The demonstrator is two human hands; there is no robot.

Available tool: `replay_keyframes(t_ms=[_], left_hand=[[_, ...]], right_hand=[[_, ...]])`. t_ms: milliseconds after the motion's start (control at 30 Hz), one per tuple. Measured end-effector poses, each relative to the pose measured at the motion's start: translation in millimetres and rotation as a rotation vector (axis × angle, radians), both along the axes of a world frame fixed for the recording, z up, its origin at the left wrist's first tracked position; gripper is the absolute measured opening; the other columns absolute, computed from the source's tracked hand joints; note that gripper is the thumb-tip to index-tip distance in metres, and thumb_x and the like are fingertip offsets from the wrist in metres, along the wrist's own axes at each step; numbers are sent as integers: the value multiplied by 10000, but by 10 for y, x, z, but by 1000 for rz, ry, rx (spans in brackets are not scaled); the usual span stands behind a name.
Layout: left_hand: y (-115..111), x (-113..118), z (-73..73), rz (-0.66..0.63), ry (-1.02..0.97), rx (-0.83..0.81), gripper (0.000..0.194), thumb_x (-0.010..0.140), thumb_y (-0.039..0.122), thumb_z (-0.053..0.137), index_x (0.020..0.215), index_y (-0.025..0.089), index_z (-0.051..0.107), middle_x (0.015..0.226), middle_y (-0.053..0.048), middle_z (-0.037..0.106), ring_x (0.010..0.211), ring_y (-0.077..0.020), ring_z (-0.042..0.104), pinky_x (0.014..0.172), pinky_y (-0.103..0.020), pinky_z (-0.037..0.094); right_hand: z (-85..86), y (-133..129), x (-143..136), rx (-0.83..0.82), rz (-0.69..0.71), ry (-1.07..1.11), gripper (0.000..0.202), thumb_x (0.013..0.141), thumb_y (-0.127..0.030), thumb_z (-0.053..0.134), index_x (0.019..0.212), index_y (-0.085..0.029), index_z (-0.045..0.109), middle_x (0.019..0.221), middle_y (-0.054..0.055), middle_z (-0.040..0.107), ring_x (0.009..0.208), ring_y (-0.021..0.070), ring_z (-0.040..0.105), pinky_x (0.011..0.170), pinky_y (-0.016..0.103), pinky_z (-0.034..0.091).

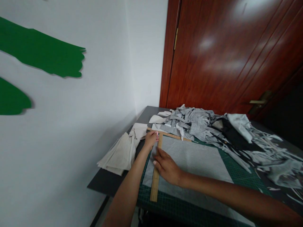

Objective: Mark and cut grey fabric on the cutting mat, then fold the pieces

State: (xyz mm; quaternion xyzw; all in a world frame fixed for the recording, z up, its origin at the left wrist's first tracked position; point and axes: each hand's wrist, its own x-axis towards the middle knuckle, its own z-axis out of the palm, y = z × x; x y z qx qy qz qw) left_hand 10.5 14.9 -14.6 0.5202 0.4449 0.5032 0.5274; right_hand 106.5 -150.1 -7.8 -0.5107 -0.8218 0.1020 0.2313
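A wooden T-shaped ruler point(154, 186) lies across a light grey cloth point(194, 157), which rests on a green cutting mat point(175, 203). My left hand point(151, 139) is at the ruler's far end, near where the crosspiece joins the long bar; its fingers are curled closed, and what they hold, if anything, is too small to make out. Lower down, my right hand point(167, 166) presses on the long bar and the cloth, fingers spread.
Folded cream cloth pieces point(120, 154) lie at the table's left edge, beside the white wall point(104, 94). Grey and black fabric scraps point(196, 121) are heaped along the back and right. Behind the table is a reddish-brown door point(213, 63).
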Motion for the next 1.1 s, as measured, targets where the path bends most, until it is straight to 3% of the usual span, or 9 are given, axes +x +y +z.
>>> replay_keyframes(t_ms=[233, 333, 533, 933, 1100], left_hand=[[58, 17, -69, 48, 105, 51, 218, 827, 329, 579, 691, 163, 611, 622, -4, 593, 601, -153, 600, 557, -255, 515], [85, -16, -95, 60, 166, 89, 244, 821, 350, 575, 654, 175, 601, 615, -4, 591, 611, -154, 581, 536, -235, 477], [120, -69, -124, 42, 243, 115, 265, 851, 361, 513, 695, 173, 614, 667, -15, 623, 605, -160, 586, 525, -255, 475], [107, -117, -62, 48, 370, 165, 227, 865, 277, 537, 674, 180, 611, 707, -48, 669, 736, -192, 623, 667, -282, 475], [77, -107, -41, 43, 373, 180, 236, 877, 267, 522, 668, 191, 602, 709, -53, 668, 769, -206, 634, 681, -285, 477]], right_hand=[[-90, 39, 15, -3, 30, 100, 471, 906, -133, 505, 1375, -128, 548, 1523, 191, 456, 1413, 304, 433, 1182, 485, 367], [-103, 88, 45, 12, 64, 159, 442, 880, -116, 531, 1316, -158, 589, 1488, 163, 498, 1370, 287, 480, 1161, 462, 395], [-59, 166, 32, 35, 46, 152, 301, 883, -152, 601, 1173, -204, 664, 1321, 111, 608, 1219, 267, 572, 1074, 430, 450], [-101, 149, -35, 13, -78, 49, 363, 978, -353, 574, 1303, -201, 630, 1466, 141, 539, 1329, 290, 483, 1103, 456, 363], [-59, 110, -63, -22, -70, 16, 391, 993, -306, 501, 1356, -191, 593, 1506, 154, 493, 1333, 300, 467, 1094, 462, 376]])
